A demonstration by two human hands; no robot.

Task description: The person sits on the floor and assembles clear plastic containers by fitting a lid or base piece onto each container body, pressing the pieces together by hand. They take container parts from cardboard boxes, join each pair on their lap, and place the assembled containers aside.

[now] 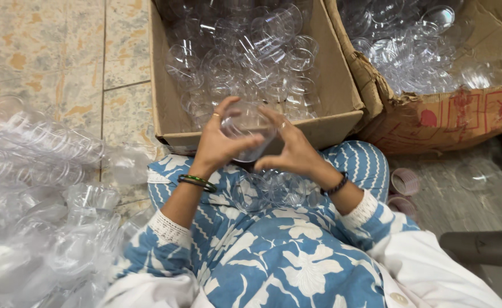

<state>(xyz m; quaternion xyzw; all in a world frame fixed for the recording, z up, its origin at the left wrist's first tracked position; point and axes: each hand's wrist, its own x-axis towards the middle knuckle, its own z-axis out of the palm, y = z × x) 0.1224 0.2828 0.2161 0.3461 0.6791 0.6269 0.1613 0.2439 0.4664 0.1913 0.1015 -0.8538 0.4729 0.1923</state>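
Both hands meet in front of the person's lap around one clear plastic cup (248, 132). The left hand (219, 145) grips it from the left side, thumb across the front and fingers curled over the top edge, with a ring on one finger and a dark green bangle (197, 182) on the wrist. The right hand (292, 149) closes on the cup from the right, fingertips pressed on its wall, with a dark beaded bracelet (337, 185) on that wrist. The cup is held in the air just above the near edge of a cardboard box (342, 85), tilted so its open mouth faces partly toward the camera.

Below the hands, a few more clear cups (273, 191) lie in the lap, on blue cloth with a white flower print. The cardboard box in front is open and filled with a loose heap of clear cups (245, 51). A second, torn box (462, 114) with red print stands just to its right and also holds clear cups.

On the tiled floor (51, 63) to the left lie long nested stacks of cups (40, 145) and crumpled clear plastic bags (45, 251). On the right, near the knee, two small pinkish rolls (405, 182) lie on a sheet of clear plastic.
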